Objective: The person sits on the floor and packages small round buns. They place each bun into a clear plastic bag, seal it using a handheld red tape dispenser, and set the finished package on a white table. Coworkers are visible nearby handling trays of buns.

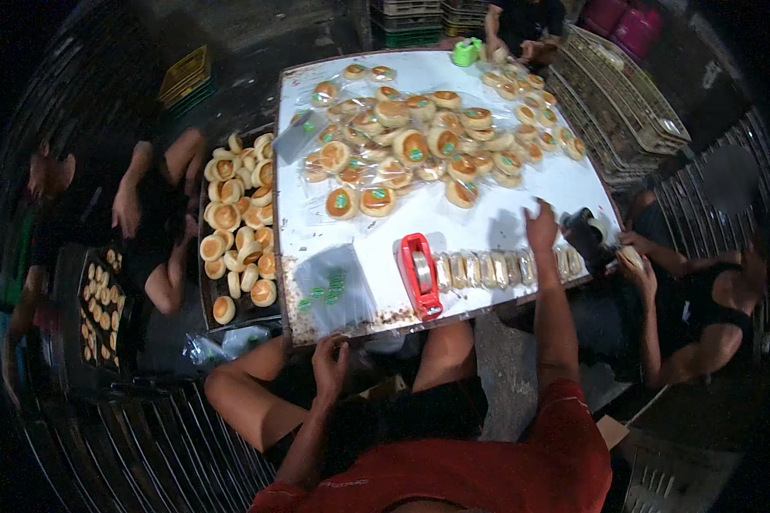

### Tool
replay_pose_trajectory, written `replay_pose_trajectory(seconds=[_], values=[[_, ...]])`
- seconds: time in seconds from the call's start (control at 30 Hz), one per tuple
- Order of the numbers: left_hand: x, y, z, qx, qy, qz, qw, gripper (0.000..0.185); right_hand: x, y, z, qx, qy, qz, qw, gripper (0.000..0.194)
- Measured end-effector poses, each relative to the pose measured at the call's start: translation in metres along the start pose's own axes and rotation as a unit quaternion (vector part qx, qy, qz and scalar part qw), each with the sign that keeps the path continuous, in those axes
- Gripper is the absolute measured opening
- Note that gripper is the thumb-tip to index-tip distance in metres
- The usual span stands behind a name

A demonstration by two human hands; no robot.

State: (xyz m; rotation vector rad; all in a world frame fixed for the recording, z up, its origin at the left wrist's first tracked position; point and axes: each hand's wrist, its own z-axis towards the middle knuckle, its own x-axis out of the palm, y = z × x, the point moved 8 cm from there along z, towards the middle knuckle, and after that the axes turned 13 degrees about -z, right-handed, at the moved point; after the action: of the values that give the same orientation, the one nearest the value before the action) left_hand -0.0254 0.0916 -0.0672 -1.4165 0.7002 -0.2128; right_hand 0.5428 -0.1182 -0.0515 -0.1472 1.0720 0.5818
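My right hand (542, 226) reaches over the white table (385, 234), fingers apart, just above a row of plastic-wrapped buns (487, 268) near the front edge. My left hand (331, 365) rests by the front left edge of the table, its fingers partly curled; nothing shows clearly in it. Between the two hands lies a red tape dispenser (419, 276). To its left is a stack of clear plastic bags (335, 288) with green printed marks. A large heap of bagged round buns (391, 138) with green labels covers the table's middle and back.
Unwrapped buns fill a dark tray (240, 224) at the left; another bun tray (102, 308) lies beyond. A black tape dispenser (587, 237) sits at the right, beside a co-worker's hands. Other people sit left and stand at the back, near a green dispenser (466, 52) and stacked trays (616, 96).
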Motion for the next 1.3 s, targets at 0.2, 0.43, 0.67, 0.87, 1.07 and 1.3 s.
replay_pose_trajectory(seconds=[0.2,0.43,0.67,0.87,1.07,1.3], values=[[0.016,0.0,0.013,0.014,0.019,-0.038,0.999,0.015,0.027,0.335,-0.015,-0.302,0.12,0.246,0.913,0.036],[-0.002,0.01,0.028,-0.037,-0.009,-0.018,0.999,0.015,0.164,0.418,0.065,-0.25,0.221,-0.051,0.941,0.043],[-0.017,0.036,0.036,-0.144,-0.024,-0.055,0.988,0.016,0.239,0.351,0.171,-0.243,0.243,-0.064,0.937,0.046],[-0.014,0.046,0.028,-0.233,-0.009,-0.113,0.966,0.015,0.262,0.241,0.176,-0.335,0.076,-0.08,0.936,0.047],[-0.014,0.048,0.03,-0.247,-0.007,-0.167,0.954,0.021,0.27,0.151,0.163,-0.2,0.292,-0.153,0.923,0.064],[-0.003,0.033,0.04,-0.19,0.024,-0.158,0.969,0.019,0.118,0.388,0.081,-0.42,0.069,-0.049,0.903,0.02]])
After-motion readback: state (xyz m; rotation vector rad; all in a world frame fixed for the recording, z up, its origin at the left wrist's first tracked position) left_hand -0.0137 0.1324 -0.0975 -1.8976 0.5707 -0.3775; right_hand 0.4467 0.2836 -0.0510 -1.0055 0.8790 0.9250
